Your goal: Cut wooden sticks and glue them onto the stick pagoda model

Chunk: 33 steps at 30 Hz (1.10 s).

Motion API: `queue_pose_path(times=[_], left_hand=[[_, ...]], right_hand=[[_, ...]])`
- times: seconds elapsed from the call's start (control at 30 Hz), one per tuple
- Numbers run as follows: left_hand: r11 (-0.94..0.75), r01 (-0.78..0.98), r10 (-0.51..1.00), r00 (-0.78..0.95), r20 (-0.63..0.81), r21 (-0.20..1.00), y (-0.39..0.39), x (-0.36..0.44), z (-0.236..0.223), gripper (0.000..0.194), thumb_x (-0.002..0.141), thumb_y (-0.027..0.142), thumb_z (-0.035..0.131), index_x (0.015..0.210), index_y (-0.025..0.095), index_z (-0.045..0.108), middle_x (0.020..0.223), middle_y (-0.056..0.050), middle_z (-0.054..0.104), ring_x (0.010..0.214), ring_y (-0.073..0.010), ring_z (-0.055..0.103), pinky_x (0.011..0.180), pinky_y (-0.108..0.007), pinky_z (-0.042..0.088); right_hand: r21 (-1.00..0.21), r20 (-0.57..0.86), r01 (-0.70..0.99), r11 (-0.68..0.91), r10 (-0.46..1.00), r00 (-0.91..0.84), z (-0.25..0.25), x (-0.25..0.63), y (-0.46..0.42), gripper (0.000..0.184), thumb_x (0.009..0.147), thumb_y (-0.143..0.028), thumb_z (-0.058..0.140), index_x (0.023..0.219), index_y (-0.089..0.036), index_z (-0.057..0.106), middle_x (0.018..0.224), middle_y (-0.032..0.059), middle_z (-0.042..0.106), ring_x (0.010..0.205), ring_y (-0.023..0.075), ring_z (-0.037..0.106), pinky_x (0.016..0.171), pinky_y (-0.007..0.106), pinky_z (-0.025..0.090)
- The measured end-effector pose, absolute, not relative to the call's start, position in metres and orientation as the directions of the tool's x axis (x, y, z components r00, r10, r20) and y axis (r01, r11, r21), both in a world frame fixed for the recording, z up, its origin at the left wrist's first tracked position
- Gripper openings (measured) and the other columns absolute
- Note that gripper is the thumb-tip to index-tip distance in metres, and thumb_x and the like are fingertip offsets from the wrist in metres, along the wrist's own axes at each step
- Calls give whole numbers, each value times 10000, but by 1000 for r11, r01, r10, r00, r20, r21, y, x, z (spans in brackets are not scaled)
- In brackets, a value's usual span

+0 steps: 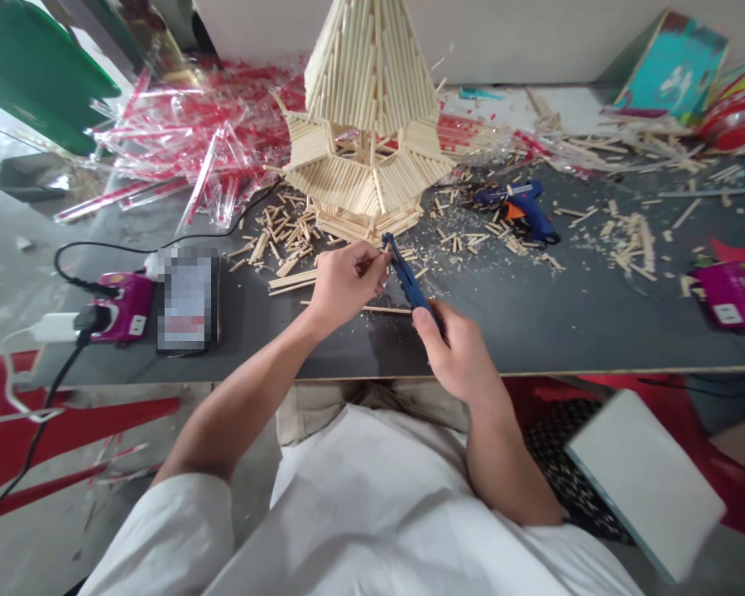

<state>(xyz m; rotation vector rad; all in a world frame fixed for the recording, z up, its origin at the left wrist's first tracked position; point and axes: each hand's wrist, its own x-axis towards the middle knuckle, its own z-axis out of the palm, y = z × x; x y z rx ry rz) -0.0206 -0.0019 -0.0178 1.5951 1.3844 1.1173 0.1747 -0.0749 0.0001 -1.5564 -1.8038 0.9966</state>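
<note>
My left hand (351, 280) is closed, its thumb and fingers pinching a short piece of thin wooden stick (388, 247), only partly visible. My right hand (456, 348) is wrapped round the handle of a blue plier-like tool (410, 280). That tool points away from me, and its narrow end meets the stick at my left fingertips. Just beyond both hands stands a tiered model (348, 178) built of pale wooden sticks, with a tall pointed roof. Between my hands and the table edge, a longer stick (385, 310) lies flat.
Cut stick pieces (285, 232) are scattered round the model. A blue glue gun (525, 207) lies to its right. Red-and-clear plastic wrappers (204, 141) pile up at the back left. Nearer are a phone (189, 302) and a purple power adapter (124, 306) with cables; another purple adapter (729, 294) sits right.
</note>
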Motion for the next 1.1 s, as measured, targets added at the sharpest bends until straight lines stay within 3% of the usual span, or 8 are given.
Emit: queue_pose_path(times=[0.33,0.57,0.83,1.1], left_hand=[[-163,360,987,50,155,919,-2,-22,-17,296,958,415,617,775,185,641,652,-13,694,531,-134,657,526,-241,506],[-144,307,989,14,147,941,-5,-16,-18,308,965,444,617,794,189,639,666,-9,699,523,-131,660,490,-235,500],[-154,260,986,-15,163,953,-10,-12,-18,325,967,465,625,793,191,620,654,-2,688,512,-121,644,484,-230,499],[-157,292,984,-30,173,944,-13,-9,-17,341,980,485,608,798,197,619,658,-5,698,533,-124,653,521,-239,521]], right_hand=[[-810,-69,585,42,984,-167,-1,174,-74,485,1035,-600,421,1112,-202,688,1076,119,754,966,270,682,845,356,452],[-792,22,603,88,993,-117,-7,172,-75,447,1025,-576,462,1079,-198,693,984,105,760,903,258,694,817,343,458],[-683,31,725,93,995,-98,-4,169,-76,446,1046,-575,396,859,-221,592,815,89,706,757,238,650,677,334,333],[-631,2,768,110,990,-140,-5,173,-73,512,1064,-589,293,772,-234,518,742,82,672,686,226,592,668,345,275]])
